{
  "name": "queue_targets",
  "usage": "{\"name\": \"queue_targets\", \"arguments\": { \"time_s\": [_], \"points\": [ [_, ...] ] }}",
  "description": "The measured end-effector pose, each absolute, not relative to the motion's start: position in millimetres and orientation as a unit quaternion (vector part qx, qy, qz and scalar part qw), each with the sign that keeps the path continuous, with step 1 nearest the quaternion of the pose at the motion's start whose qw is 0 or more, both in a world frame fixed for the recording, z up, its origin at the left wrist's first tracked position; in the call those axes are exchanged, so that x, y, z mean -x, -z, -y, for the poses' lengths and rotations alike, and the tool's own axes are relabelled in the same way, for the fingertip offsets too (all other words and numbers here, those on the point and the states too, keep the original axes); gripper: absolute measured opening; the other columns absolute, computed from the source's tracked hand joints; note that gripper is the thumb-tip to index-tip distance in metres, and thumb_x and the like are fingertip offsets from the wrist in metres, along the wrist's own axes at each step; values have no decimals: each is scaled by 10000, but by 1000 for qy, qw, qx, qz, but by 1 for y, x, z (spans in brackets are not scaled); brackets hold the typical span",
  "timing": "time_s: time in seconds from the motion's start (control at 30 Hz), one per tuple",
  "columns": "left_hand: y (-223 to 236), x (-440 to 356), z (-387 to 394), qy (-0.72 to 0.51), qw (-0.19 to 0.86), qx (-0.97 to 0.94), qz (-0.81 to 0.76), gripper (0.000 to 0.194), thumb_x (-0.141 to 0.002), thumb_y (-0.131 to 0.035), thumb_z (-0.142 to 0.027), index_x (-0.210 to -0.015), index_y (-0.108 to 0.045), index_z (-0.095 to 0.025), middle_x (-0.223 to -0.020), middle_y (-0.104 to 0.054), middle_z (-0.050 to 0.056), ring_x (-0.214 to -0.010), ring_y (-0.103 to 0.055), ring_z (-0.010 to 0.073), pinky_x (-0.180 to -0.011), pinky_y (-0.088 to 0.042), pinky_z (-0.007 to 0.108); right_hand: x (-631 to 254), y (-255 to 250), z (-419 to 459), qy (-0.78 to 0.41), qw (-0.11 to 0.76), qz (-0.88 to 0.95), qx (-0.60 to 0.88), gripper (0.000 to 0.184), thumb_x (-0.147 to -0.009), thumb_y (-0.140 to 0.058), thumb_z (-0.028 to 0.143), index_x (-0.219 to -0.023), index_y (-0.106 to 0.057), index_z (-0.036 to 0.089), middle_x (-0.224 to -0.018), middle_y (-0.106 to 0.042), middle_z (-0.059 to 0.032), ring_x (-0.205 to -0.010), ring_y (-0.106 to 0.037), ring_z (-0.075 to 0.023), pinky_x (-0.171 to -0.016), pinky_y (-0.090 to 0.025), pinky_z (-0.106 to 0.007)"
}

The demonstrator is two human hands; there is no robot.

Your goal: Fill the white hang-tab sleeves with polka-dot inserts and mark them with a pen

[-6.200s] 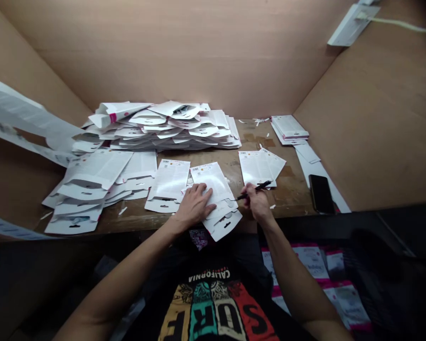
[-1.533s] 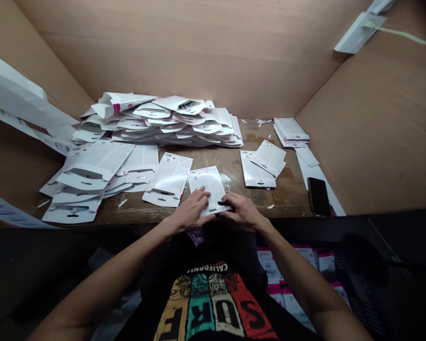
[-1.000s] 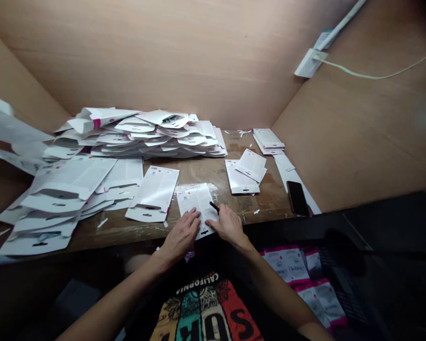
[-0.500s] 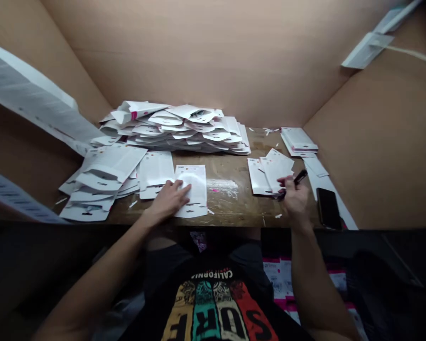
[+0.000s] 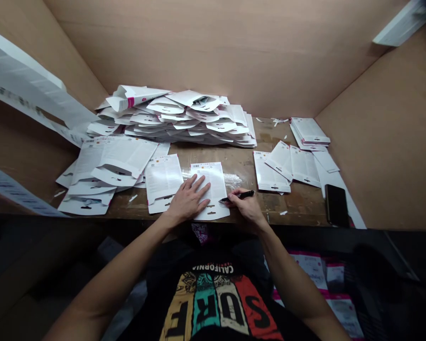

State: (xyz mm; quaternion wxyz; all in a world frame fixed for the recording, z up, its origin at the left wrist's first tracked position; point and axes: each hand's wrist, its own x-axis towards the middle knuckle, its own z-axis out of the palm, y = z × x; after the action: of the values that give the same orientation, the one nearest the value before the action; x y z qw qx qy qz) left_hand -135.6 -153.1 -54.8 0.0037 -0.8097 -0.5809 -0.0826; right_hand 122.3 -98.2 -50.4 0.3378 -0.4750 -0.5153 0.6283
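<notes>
**Left hand [image 5: 188, 200] pins a white card [image 5: 209, 189] while right hand [image 5: 245, 207] grips a black pen [image 5: 242, 194]**

A wooden workbench [image 5: 244, 161], scuffed and stained, stands boxed in by tan board walls [image 5: 213, 47]. Across its far side sprawls a large, loose heap of white hang-tab cards [image 5: 177, 116], some curled or folded open, 1 with a pink edge. A long printed paper sheet [image 5: 24, 80] slants in from the left, in front of the wall and above a fanned pile of cards [image 5: 113, 161] at the bench's left. On the right lie a squared stack of cards [image 5: 309, 130], 3 loose overlapping cards [image 5: 282, 166] and a black smartphone [image 5: 336, 206] beside a white paper strip [image 5: 341, 201]. Below the near edge, a dark bin [image 5: 362, 284] holds pink-edged printed cards [image 5: 312, 270], partly hidden by the person's right arm.

The white card lies flat at the bench's near edge, just right of another card [image 5: 162, 182], its hang tab toward the person. The left hand rests open on it, fingers spread, covering its lower left. The right hand is closed around the pen, whose tip touches the card's right edge.
</notes>
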Motion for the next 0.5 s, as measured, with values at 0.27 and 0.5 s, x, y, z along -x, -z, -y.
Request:
{"name": "queue_targets", "arguments": {
  "time_s": [0.27,0.5],
  "points": [
    [53,133,152,73,1,806,587,614,-1068,-489,-565,-1608,-484,-275,-1736,-358,75,-1628,-257,332,-1302,-264,499,-119,47,98,-635,297,543,463,419,-753,-869,597,-798,-713,211,-719,-767,-55,-694,-744,-251,-700,-607,-371],
    [52,129,154,75,15,806,587,588,-1076,-483,-530,-1585,-522,-239,-1714,-396,105,-1601,-311,365,-1294,-276,528,-125,36,88,-578,284,640,418,443,-960,-602,625,-820,-648,207,-748,-690,-45,-680,-639,-197,-670,-527,-323]
  ]
}}
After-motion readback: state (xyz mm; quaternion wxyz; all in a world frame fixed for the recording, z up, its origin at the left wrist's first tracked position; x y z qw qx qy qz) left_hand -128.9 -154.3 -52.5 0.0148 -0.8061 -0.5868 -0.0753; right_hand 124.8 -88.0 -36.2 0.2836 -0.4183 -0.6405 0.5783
